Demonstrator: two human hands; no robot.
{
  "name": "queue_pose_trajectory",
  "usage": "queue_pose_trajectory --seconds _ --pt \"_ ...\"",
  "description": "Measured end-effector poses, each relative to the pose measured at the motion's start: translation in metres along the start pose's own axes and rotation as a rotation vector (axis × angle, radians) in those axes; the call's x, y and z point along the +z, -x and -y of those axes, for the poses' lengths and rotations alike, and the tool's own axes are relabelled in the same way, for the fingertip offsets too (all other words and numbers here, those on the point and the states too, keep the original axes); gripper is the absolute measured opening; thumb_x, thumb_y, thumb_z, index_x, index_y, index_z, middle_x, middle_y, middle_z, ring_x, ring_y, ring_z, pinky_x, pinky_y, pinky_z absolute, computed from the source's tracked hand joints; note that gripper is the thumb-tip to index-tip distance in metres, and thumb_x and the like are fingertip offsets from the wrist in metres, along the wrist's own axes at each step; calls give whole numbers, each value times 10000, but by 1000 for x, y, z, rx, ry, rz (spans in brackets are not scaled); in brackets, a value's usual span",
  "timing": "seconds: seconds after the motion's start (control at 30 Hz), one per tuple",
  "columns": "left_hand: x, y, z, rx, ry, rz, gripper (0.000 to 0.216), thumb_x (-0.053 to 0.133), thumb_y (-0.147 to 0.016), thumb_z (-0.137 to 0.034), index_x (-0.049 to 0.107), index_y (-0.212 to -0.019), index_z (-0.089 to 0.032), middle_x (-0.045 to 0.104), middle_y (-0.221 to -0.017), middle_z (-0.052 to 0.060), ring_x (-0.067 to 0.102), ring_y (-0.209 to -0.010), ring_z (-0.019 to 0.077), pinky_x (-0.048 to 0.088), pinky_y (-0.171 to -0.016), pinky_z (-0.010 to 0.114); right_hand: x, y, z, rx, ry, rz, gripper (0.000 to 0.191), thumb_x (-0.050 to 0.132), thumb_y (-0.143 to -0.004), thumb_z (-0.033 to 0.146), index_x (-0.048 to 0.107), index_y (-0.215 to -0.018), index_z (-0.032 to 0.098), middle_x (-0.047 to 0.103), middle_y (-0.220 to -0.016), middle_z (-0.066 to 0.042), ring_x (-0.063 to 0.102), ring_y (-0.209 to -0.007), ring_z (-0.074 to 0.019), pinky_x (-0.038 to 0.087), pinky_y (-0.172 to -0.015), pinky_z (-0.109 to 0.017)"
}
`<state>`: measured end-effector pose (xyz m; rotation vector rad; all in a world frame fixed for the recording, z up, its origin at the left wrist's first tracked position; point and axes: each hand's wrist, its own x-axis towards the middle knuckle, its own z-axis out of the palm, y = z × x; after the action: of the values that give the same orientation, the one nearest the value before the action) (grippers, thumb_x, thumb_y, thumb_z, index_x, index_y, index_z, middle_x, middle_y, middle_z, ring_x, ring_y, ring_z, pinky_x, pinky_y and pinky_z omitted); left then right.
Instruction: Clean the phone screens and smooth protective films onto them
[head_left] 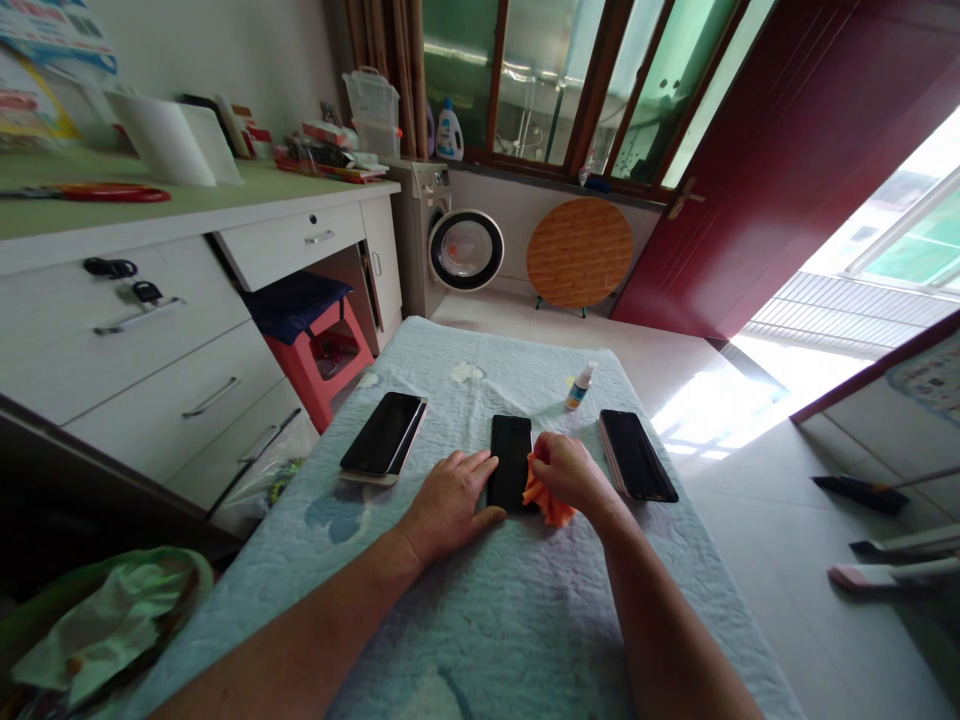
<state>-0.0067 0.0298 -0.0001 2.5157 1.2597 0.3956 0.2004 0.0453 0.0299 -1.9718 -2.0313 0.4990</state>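
Note:
Three black phones lie on a table covered by a pale blue quilted cloth (480, 600). My left hand (448, 500) rests flat, fingers stretched out, against the left edge of the middle phone (511, 457). My right hand (570, 472) is closed on an orange cloth (546, 503) at the phone's right lower edge. The left phone (384, 435) and the right phone (637, 455) lie untouched on either side. A small spray bottle (579, 387) stands behind, between the middle and right phones.
White drawers and a green-topped counter (150, 290) run along the left. A red stool (319, 350) sits under the counter. A washing machine (450, 245) and a round wooden tabletop (579, 252) stand at the far wall. A green bag (97, 620) is lower left.

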Motion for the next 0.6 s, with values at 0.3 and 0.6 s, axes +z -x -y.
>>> queue_pose_trajectory --seconds 0.3,0.6 --pt "1 0 1 9 -2 4 684 577 -831 -585 496 -1343 -139 512 -1396 148 502 -1198 321 390 -1008 447 -7 4 4 9 -14 105 67 565 -720 158 625 -701 180 624 -671 -10 519 -635 -121 308 -566 -213" --pt "1 0 2 13 21 2 662 588 -831 -572 500 -1341 -160 516 -1394 144 499 -1208 325 387 -1018 461 1 -3 -3 50 -79 -68 63 552 -761 179 601 -721 187 633 -683 -4 539 -653 -123 336 -601 -215"
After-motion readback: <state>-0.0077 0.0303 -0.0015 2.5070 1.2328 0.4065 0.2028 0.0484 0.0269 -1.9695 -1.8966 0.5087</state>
